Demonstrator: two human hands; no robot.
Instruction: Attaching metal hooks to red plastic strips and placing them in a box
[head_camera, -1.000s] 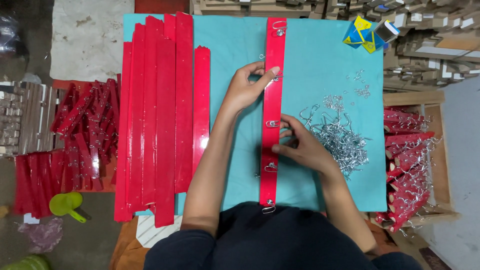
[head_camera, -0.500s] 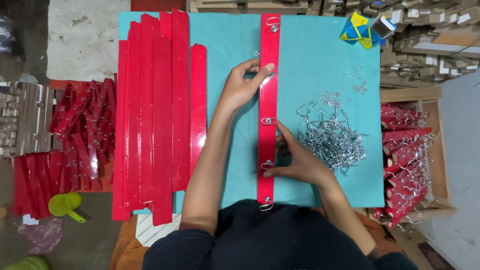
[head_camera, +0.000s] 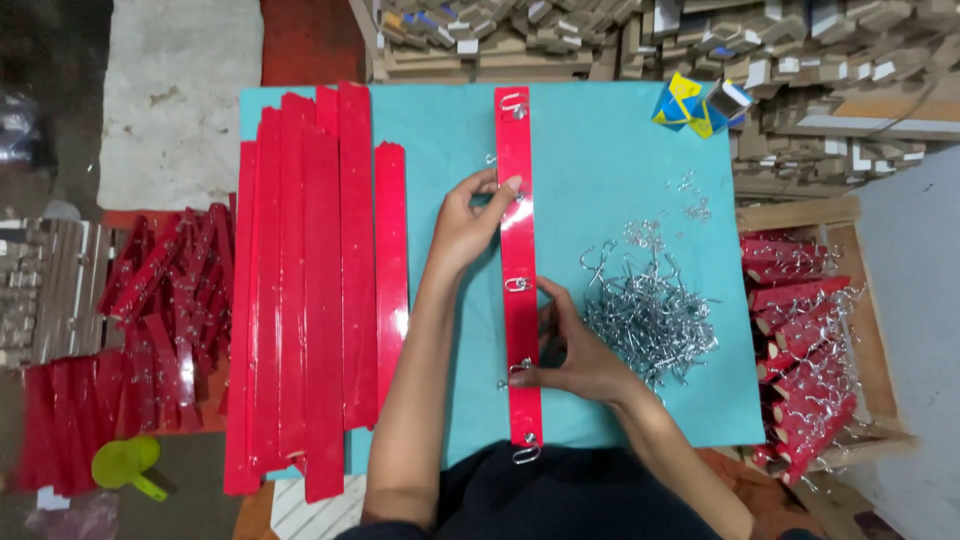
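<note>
A long red strip (head_camera: 517, 250) lies lengthwise on the turquoise board (head_camera: 600, 160), with metal hooks (head_camera: 519, 284) fitted along it. My left hand (head_camera: 468, 222) pinches the strip's left edge at its upper part. Lower down, my right hand (head_camera: 572, 350) grips the strip's right edge, fingers at a hook near the bottom. A pile of loose silver hooks (head_camera: 650, 305) sits just right of my right hand.
A stack of plain red strips (head_camera: 310, 290) covers the board's left side. Finished hooked strips fill a wooden crate (head_camera: 805, 340) at right; more red pieces (head_camera: 150, 290) lie at left. Cardboard pieces (head_camera: 620, 35), a blue-yellow box (head_camera: 685, 103) and a green scoop (head_camera: 125, 465) surround the board.
My right hand slid down the strip from its middle to near the bottom end. The left hand kept its hold near the upper part.
</note>
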